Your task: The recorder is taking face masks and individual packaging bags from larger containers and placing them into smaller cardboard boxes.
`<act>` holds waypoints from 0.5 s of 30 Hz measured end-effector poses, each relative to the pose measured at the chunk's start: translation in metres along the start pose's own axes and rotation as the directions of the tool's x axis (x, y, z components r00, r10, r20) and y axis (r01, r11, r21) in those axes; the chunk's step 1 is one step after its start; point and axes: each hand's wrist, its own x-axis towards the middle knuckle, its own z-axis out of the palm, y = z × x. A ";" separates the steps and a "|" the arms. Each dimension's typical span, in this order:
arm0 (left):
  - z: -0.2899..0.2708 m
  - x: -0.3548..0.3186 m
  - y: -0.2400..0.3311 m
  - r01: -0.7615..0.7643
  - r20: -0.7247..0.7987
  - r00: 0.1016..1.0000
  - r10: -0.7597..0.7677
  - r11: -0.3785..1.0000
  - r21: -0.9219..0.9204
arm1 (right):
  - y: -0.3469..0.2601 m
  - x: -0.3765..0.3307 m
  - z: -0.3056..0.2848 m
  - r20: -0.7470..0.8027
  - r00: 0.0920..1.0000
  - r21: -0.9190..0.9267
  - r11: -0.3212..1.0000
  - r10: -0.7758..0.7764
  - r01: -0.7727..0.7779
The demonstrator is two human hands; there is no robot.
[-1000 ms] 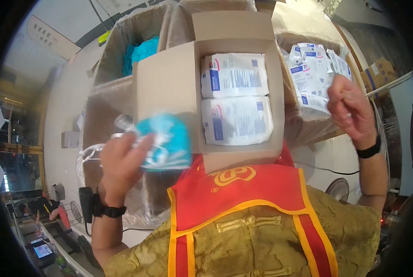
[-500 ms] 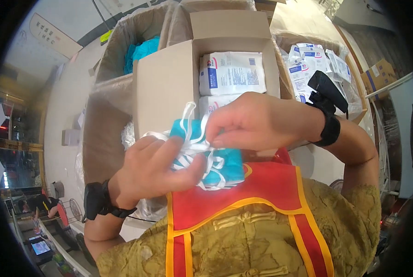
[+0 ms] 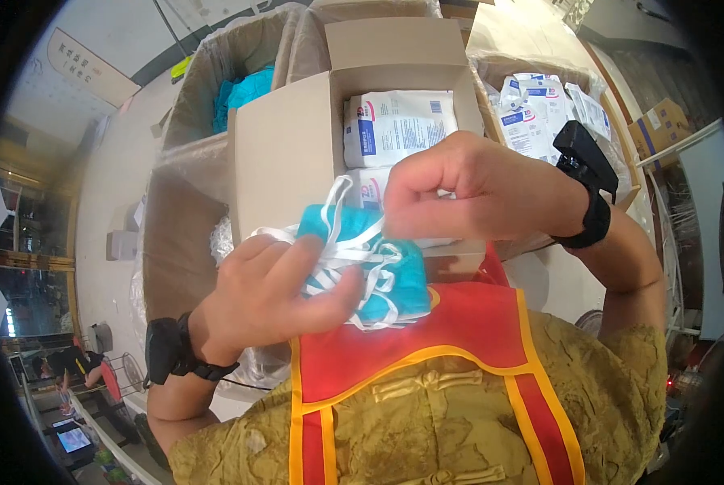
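A stack of teal face masks (image 3: 406, 279) with tangled white straps lies in front of my chest. My left hand (image 3: 277, 283) grips its left side, thumb across the top and fingers around the edge. Just to the upper right, my right hand (image 3: 467, 190) is closed in a pinch, slightly blurred. One white strap (image 3: 366, 237) runs from the stack up to its fingertips; the exact grip is hidden. Behind the hands, an open cardboard box (image 3: 285, 153) holds white printed packets (image 3: 402, 121) with blue and pink marks.
To the right stands a lined carton (image 3: 620, 174) with several white packets. Lined cartons on the left include one with teal items (image 3: 244, 93). A red apron (image 3: 378, 356) with yellow trim covers my front. A closed brown box (image 3: 661, 129) sits far right.
My right hand has moved up and to the right, away from the stack, drawing a strap along. My left hand keeps its hold on the masks.
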 end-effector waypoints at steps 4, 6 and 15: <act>-0.001 0.003 0.002 -0.001 0.009 1.000 0.001 1.000 0.013 | -0.006 0.005 0.010 0.150 0.983 0.040 0.993 0.105 -0.112; 0.001 0.003 0.003 -0.001 0.015 1.000 0.001 1.000 0.016 | -0.010 0.008 0.013 0.157 0.978 -0.150 0.982 0.135 -0.111; 0.003 0.007 0.002 -0.014 -0.067 0.998 0.017 0.999 0.035 | -0.002 0.015 0.010 0.160 0.970 -0.136 0.978 0.182 -0.161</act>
